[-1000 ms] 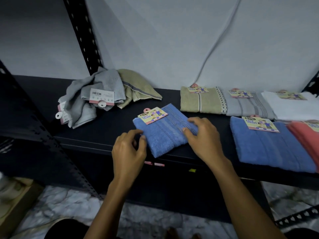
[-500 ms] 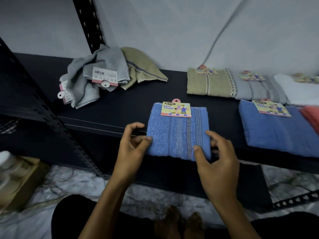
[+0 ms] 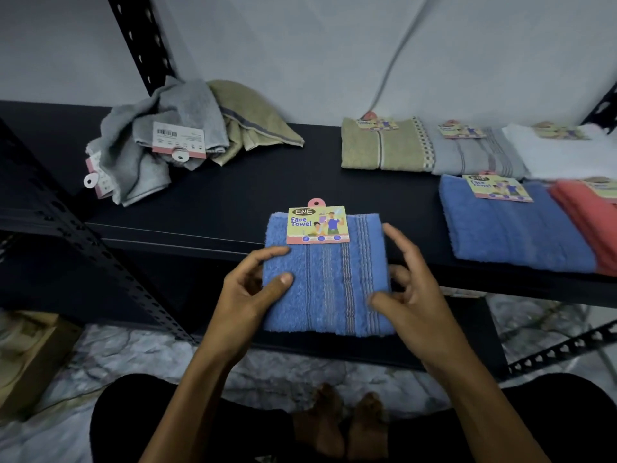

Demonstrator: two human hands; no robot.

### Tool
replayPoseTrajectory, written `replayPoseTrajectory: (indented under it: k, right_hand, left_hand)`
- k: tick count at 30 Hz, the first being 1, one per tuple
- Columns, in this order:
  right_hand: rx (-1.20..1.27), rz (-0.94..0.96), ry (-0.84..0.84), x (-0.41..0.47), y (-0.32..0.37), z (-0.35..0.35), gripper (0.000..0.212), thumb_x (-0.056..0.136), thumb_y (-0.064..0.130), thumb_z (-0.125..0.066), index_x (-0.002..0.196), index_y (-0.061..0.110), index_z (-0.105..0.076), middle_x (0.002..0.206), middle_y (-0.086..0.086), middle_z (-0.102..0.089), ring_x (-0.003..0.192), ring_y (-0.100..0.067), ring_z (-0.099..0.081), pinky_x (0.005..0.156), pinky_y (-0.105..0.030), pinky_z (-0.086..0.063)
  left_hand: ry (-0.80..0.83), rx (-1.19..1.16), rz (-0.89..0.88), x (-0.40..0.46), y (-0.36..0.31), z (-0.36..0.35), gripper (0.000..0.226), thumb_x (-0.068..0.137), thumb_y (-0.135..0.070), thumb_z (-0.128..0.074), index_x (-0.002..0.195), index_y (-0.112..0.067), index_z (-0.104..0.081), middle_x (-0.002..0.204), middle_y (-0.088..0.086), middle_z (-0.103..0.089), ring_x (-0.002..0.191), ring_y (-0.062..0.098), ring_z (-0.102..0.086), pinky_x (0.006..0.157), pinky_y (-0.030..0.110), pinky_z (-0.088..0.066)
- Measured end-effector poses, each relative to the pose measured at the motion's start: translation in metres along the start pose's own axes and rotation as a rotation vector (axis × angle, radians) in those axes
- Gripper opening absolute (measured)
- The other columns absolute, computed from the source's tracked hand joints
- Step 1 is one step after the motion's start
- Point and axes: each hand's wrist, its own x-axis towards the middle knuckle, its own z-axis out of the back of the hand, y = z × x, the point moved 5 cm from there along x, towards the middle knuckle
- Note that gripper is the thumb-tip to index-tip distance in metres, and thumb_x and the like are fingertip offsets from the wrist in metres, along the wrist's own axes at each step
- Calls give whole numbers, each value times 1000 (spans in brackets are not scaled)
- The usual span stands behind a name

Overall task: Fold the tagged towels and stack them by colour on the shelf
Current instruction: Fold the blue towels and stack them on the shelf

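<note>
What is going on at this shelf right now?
A person holds a folded blue towel by both sides, left hand and right hand, at the front edge of the dark shelf. Folded towels lie sorted to the right, including a blue stack. Crumpled grey and olive towels wait at the left.

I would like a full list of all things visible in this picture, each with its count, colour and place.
folded towel in hands: 1, blue, at the shelf's front edge, tag on top
blue stack: 1, blue, shelf right
olive folded towel: 1, olive, shelf back
grey folded towel: 1, grey, right of the olive one
white folded towel: 1, white, far right back
coral towel: 1, coral, right edge
unfolded pile: grey and olive towels, shelf left
shelf: 1, black
left hand: holds the towel's left edge
right hand: holds its right edge
</note>
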Motion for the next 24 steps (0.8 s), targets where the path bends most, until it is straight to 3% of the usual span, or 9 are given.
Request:
replayPoseTrajectory:
  k: [3,8,13,18,24]
  right_hand:
    - [48,-17,88,0,-1,-5,74,89,-6,-59,132,52,-46,126,6,-61,107,-7,-64,76,-26,-57]
    - [74,18,29,1,-5,-6,59,93,6,-63,129,50,-50,130,10,-61,112,-6,-63,83,-26,-56]
    - [101,61,-21,3,2,6,59,91,-1,-62,132,41,-51,128,6,-64,112,-8,-64,85,-26,-56]
    - [49,153,-101,12,28,31,62,87,-8,-64,129,36,-53,123,7,-67,110,-7,-65,86,-25,-55]
    - [-58,215,-218,27,62,87,64,87,-7,-63,134,35,-52,127,15,-61,111,-1,-62,90,-24,-53]
  left_hand:
    - [53,-6,25,0,2,0,36,77,-10,-68,111,-21,-67,118,-3,-69,104,14,-67,76,25,-55]
    - [80,-8,17,2,-1,-3,37,75,-7,-70,109,-20,-67,115,-4,-70,101,16,-69,73,27,-57]
    - [105,21,-37,8,-14,-11,45,73,-3,-71,114,-17,-61,109,-6,-72,99,15,-70,72,27,-57]
    - [187,42,-82,30,-34,-34,64,73,-1,-79,128,-22,-55,117,2,-70,104,19,-69,75,29,-57]
    - [329,104,-101,63,-57,-93,63,79,4,-72,130,-28,-55,106,-9,-73,100,13,-70,74,25,-57]
